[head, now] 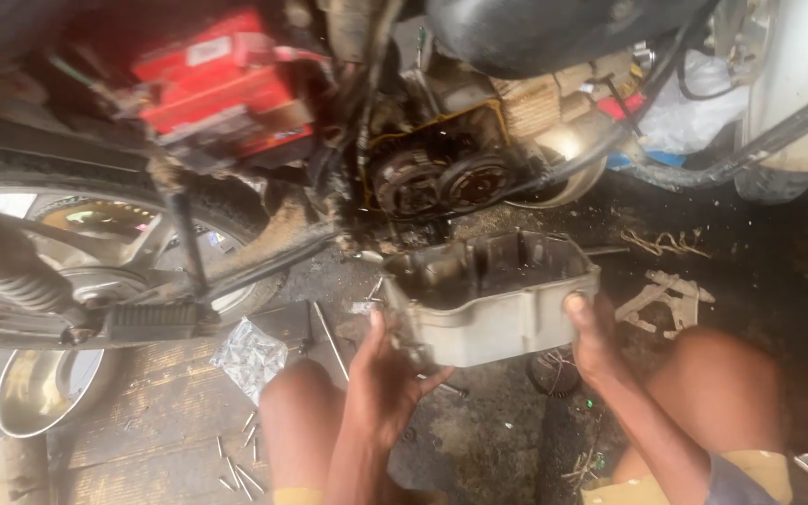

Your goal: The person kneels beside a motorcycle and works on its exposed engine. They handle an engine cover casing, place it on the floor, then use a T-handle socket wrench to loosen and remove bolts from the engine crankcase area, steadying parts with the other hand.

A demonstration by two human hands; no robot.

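Two hands, the left hand [385, 374] and the right hand [594, 339], hold one grey engine cover [491, 297]. One motorcycle [348, 140] stands on the floor [479, 440], with one rear wheel [95, 262] and one red battery [222, 84] showing. One metal bowl [44, 391] sits at the floor's left edge. One crumpled foil bag [252, 355] lies beside about seven loose bolts [240, 463].
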